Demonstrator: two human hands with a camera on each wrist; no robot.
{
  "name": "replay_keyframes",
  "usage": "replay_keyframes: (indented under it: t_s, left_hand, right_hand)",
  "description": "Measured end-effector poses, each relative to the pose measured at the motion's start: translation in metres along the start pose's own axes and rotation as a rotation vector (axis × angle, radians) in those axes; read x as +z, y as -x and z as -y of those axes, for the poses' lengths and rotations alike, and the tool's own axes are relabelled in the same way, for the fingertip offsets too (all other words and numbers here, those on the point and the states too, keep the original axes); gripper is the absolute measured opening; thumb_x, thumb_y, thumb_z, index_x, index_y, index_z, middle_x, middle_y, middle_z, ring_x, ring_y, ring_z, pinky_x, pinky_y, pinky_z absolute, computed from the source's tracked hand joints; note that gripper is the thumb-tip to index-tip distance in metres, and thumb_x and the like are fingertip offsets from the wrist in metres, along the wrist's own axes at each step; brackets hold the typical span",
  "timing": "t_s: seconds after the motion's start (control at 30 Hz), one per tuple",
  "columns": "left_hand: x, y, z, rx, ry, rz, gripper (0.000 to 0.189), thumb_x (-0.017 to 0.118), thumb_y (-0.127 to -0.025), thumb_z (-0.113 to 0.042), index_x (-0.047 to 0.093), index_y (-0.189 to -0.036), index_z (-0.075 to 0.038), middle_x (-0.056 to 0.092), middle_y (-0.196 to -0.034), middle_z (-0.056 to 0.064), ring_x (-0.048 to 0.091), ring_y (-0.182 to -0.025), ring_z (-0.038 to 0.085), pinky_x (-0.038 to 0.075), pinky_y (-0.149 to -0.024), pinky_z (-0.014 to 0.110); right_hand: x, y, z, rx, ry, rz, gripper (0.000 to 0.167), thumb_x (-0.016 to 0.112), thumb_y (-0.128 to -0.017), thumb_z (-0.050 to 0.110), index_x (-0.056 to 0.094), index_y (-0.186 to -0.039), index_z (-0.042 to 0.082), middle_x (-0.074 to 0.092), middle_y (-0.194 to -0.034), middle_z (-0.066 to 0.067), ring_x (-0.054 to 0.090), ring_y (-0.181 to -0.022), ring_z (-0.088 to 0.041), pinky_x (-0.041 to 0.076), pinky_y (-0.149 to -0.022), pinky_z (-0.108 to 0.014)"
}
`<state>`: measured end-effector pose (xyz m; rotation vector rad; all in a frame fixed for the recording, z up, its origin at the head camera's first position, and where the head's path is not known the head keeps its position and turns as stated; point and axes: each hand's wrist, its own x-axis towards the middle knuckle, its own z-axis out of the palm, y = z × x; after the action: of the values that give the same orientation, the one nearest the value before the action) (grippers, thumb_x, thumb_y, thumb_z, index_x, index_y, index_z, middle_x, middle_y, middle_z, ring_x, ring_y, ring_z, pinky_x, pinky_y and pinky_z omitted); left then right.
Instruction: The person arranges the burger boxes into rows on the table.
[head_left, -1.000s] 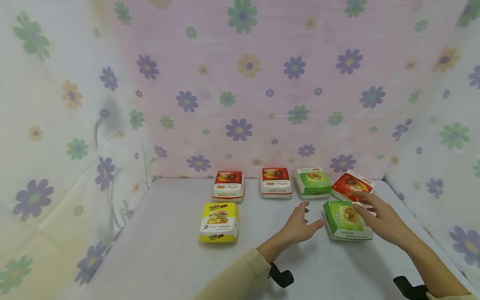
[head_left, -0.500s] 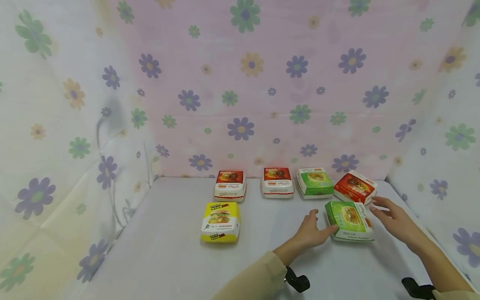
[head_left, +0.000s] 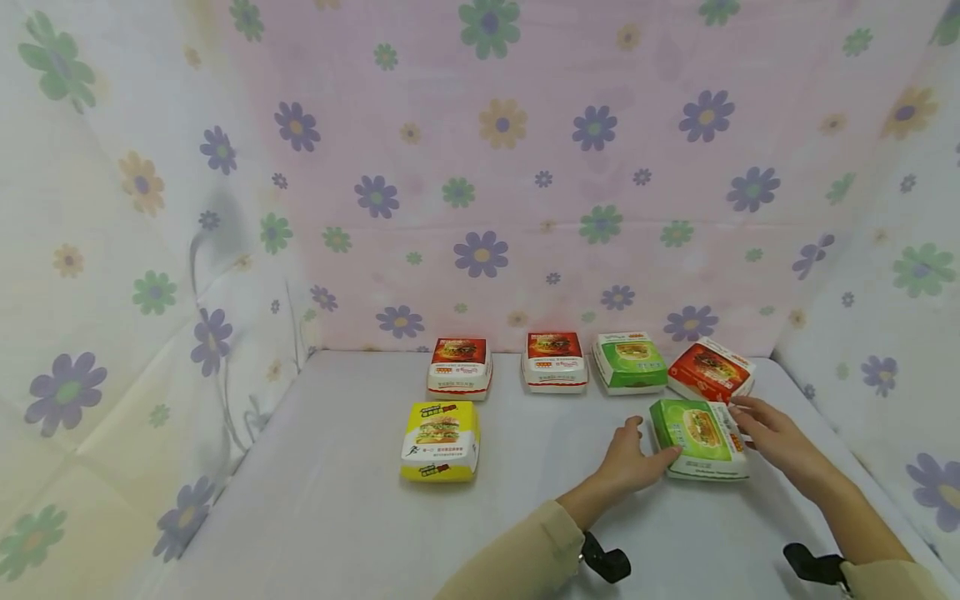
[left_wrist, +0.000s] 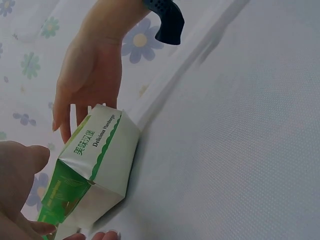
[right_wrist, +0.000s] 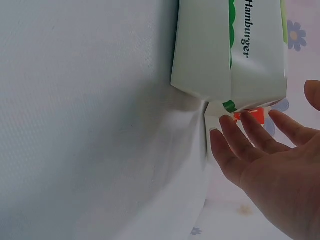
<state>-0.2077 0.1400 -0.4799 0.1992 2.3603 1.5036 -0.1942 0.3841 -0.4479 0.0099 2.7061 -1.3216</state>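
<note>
A green-and-white hamburger box (head_left: 693,437) sits on the white table between my two hands. My left hand (head_left: 630,462) is at its left side, thumb and fingers spread apart. In the left wrist view the thumb (left_wrist: 37,157) stands clear of the box (left_wrist: 107,145). My right hand (head_left: 783,442) is at the box's right side. In the right wrist view its fingers (right_wrist: 252,135) extend loosely beside the end of the box (right_wrist: 230,55); whether the fingertips touch it I cannot tell. Just behind lies a red hamburger box (head_left: 711,371), turned at an angle.
Another green box (head_left: 630,364) and two red-and-white boxes (head_left: 555,362) line the back of the table. A yellow hamburger box (head_left: 440,442) stands left of centre, before the leftmost red box (head_left: 459,368). Flowered cloth (head_left: 420,167) hangs around the back and sides.
My left hand has moved right, up to the near green box. My right hand has shifted from over its top to its right side. The boxes stay in about the same places.
</note>
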Motion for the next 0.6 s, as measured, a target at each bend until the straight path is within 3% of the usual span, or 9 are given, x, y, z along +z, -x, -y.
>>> replay_keyframes:
  t_s: [0.6]
  left_hand:
    - [-0.0006,-0.0009,-0.0015,-0.013,-0.003,0.017,0.063,0.070,-0.095,-0.044,0.048,-0.147,-0.015,0.057,-0.134,0.006,0.056,-0.125,0.021,0.051,-0.101,0.041]
  right_hand:
    - [0.0013,-0.0087,-0.0051,0.048,-0.029,0.068,0.074,0.031,-0.111,0.048,0.016,-0.157,-0.008,0.021,-0.154,-0.043,0.028,-0.138,-0.058,0.039,-0.103,-0.072]
